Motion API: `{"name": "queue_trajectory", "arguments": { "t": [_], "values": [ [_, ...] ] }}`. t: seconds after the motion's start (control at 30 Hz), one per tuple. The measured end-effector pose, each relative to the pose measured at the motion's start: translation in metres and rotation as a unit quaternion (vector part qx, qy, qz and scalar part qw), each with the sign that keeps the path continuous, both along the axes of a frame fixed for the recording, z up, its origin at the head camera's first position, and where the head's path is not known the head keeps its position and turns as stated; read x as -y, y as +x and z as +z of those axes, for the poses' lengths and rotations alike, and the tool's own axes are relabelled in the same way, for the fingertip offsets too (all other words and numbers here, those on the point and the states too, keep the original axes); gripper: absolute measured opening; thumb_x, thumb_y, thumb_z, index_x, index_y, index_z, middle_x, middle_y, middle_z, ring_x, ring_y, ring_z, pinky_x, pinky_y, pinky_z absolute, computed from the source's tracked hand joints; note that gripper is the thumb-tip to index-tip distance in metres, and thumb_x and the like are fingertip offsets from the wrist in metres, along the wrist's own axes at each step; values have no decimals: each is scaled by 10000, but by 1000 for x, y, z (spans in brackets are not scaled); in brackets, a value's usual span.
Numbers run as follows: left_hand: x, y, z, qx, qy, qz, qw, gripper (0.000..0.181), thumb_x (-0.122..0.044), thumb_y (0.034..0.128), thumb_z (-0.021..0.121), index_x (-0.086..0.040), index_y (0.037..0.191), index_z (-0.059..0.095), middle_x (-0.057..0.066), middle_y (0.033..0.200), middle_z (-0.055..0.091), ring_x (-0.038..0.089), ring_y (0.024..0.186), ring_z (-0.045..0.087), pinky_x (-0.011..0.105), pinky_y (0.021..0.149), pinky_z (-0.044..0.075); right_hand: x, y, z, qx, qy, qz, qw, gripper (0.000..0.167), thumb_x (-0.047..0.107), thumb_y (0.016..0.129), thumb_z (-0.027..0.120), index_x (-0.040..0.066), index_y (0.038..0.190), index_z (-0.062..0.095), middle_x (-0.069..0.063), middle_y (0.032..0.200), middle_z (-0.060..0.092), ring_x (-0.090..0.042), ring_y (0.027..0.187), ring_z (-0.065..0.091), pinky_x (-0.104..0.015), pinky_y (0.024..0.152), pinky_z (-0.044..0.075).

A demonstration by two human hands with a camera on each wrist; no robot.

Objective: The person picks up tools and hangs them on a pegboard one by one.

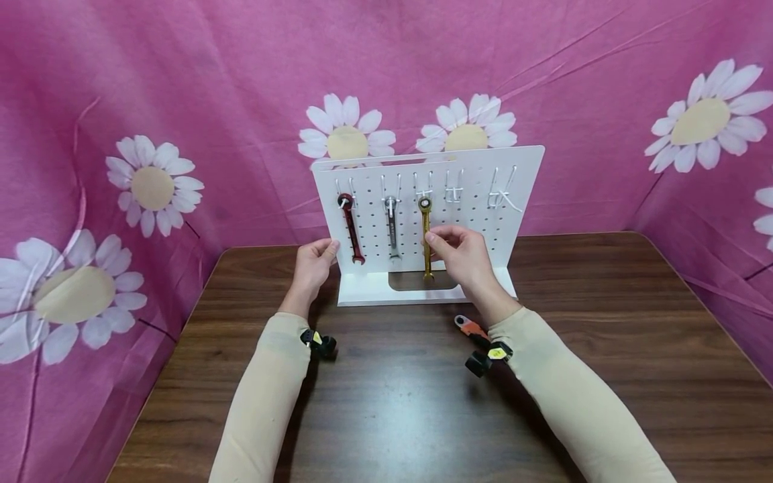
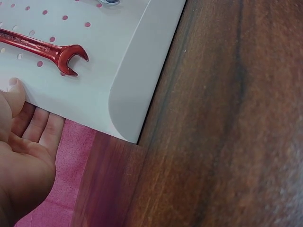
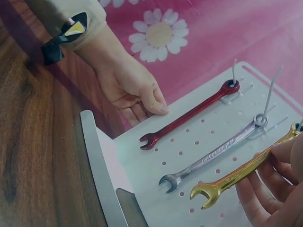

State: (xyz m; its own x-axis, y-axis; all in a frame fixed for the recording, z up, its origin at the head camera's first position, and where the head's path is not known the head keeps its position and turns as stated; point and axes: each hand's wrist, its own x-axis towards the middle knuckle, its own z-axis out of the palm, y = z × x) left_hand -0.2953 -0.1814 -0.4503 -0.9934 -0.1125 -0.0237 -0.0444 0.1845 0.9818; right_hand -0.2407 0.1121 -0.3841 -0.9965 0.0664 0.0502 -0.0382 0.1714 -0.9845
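A white pegboard stand (image 1: 374,235) stands upright on the wooden table. My left hand (image 1: 315,266) grips its left edge, thumb on the front and fingers behind. Between thumb and fingers my right hand (image 1: 461,253) pinches a gold wrench (image 1: 426,235), whose ring end is at a hook on the board. To its left a silver wrench (image 3: 213,153) and a red wrench (image 3: 189,115) hang from hooks by their ring ends, open jaws down. In the left wrist view the red wrench's open end (image 2: 71,59) shows near my left thumb.
Two more wire hooks, a middle hook (image 1: 453,191) and a right hook (image 1: 501,194), carry no wrench. An orange-handled tool (image 1: 471,327) lies on the table (image 1: 386,402), partly hidden by my right wrist camera. A pink flowered cloth (image 1: 253,80) hangs behind.
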Motion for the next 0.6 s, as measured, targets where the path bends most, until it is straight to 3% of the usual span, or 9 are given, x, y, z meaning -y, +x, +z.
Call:
{"name": "queue_trajectory", "arguments": {
  "t": [0.27, 0.47, 0.6],
  "values": [
    [0, 0, 0, -12, 30, -24, 10000, 348, -188, 1124, 603, 51, 1355, 707, 261, 1381, 703, 285, 1277, 677, 423, 1145, 573, 2, -17, -4, 245, 144, -349, 9990, 366, 306, 1071, 712, -17, 1238, 761, -170, 1163, 759, -129, 863, 706, -295, 875, 652],
    [0, 0, 0, -19, 40, 9, 10000, 344, -187, 1121, 609, 52, 1346, 713, 249, 1360, 718, 216, 1213, 690, 413, 1135, 580, 5, -27, -4, 353, -36, -464, 9983, 365, 308, 1071, 711, -15, 1234, 761, -191, 1180, 755, -194, 895, 721, -437, 986, 647],
    [0, 0, 0, -33, 75, 8, 10000, 348, -188, 1119, 614, 57, 1348, 709, 245, 1356, 721, 194, 1202, 690, 411, 1134, 579, 5, -32, -3, 396, -182, -480, 9979, 395, 313, 1069, 713, -39, 1243, 752, -224, 1242, 760, -281, 970, 777, -449, 1028, 639]
  ]
}}
